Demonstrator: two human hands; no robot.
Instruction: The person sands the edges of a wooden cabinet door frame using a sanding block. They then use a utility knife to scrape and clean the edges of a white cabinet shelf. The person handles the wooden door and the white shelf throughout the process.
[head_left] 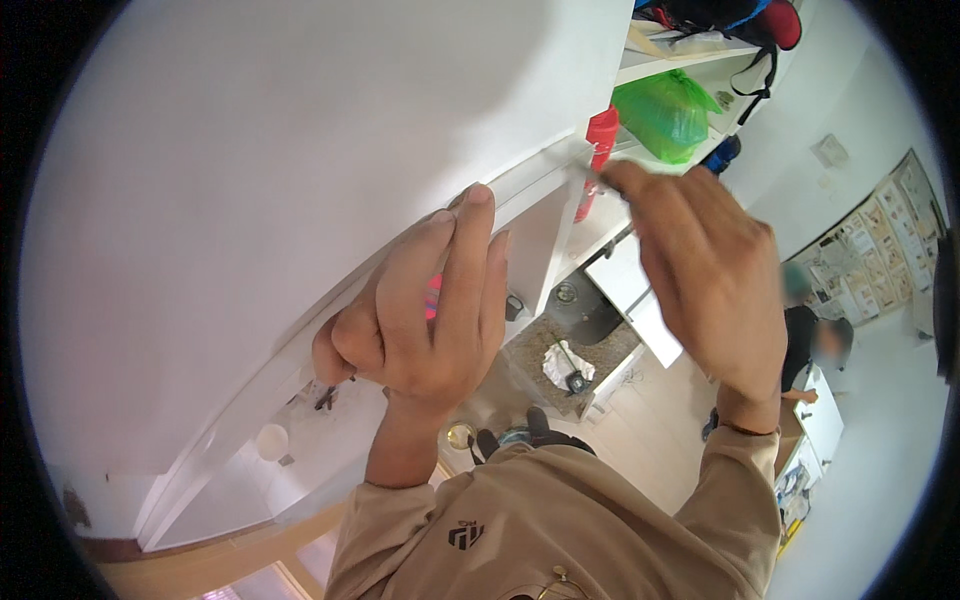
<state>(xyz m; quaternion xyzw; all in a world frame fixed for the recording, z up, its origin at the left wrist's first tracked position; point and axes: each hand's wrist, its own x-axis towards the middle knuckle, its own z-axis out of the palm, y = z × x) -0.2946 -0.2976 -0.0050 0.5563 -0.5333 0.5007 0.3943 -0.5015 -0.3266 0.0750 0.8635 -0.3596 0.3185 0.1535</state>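
Observation:
A white panel (290,170) fills the upper left, with a pale strip (535,182) along its slanting lower edge. Against that edge lies my left hand (425,310), its fingers stretched up along the strip. Farther right, my right hand (705,265) is closed in a fist, knuckles up. A slim greyish tool (590,174) sticks out from between its thumb and forefinger toward the strip's upper end. The tool's tip is blurred, so its exact kind does not show.
Behind the panel's end, shelves carry a red bottle-like object (601,135) and a green plastic bag (665,115). Lower down is a brown speckled countertop (540,345) with crumpled white paper (568,365). Another person (803,345) works at a white table (822,420) on the right.

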